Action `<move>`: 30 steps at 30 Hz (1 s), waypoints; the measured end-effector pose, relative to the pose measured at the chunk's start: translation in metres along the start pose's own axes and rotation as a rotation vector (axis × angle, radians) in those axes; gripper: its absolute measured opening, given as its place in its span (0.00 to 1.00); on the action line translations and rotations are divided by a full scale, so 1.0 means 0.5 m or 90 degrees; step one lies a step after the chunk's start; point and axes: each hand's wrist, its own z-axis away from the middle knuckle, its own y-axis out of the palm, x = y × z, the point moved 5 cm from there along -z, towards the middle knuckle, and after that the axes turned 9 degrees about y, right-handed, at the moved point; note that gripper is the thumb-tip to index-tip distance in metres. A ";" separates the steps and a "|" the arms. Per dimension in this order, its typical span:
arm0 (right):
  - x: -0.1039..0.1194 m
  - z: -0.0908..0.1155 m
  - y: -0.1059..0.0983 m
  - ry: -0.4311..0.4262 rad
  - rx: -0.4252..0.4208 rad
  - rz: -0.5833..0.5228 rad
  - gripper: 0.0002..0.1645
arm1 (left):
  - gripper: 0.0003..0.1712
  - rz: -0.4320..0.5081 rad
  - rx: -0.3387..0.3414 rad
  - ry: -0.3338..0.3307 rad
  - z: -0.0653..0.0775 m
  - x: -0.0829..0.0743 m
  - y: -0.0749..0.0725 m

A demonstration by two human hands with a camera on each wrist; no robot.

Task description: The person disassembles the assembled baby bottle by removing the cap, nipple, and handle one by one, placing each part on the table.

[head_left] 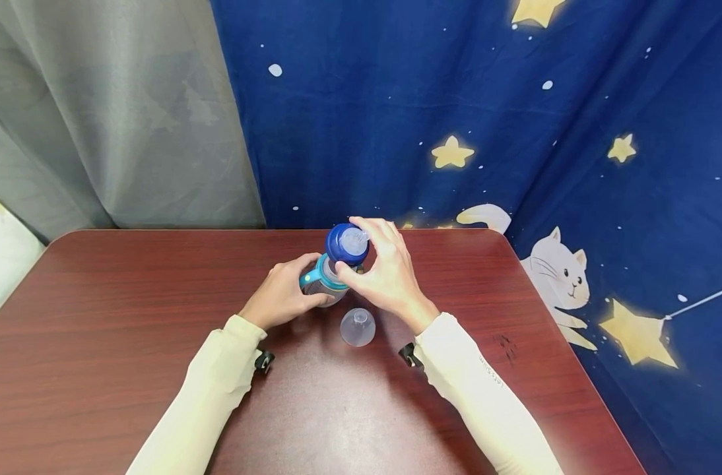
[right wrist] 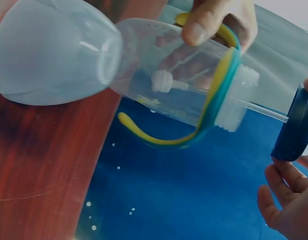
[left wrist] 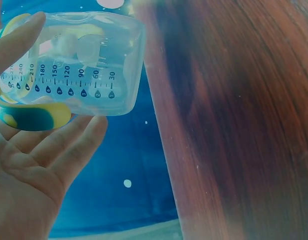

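My left hand (head_left: 286,290) grips a clear baby bottle (left wrist: 89,65) with printed measuring marks and a teal-and-yellow handle ring (right wrist: 223,90) round its neck. Just above the open neck, my right hand (head_left: 391,267) pinches the rim of a dark blue bottle cap (head_left: 336,245) with a clear nipple (head_left: 355,241) on top. From the cap's underside a thin straw (right wrist: 266,112) runs down into the bottle, where a white weighted end (right wrist: 162,81) shows through the wall. A translucent domed cover (head_left: 358,328) stands on the table nearer to me.
The reddish-brown wooden table (head_left: 129,343) ends at a far edge just past the bottle. Behind it hang a grey curtain (head_left: 135,119) and a blue curtain (head_left: 361,119) with stars and a cat. Dark straps (head_left: 410,355) sit at both wrists.
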 end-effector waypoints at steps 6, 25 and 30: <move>0.006 -0.008 -0.016 0.000 -0.012 -0.009 0.40 | 0.41 0.003 0.002 -0.006 0.000 0.000 0.000; 0.037 -0.023 -0.067 -0.079 -0.103 -0.039 0.41 | 0.41 0.010 0.006 -0.019 0.003 0.006 -0.001; 0.044 -0.030 -0.087 -0.103 -0.147 -0.057 0.41 | 0.42 0.006 0.000 -0.023 0.005 0.011 -0.004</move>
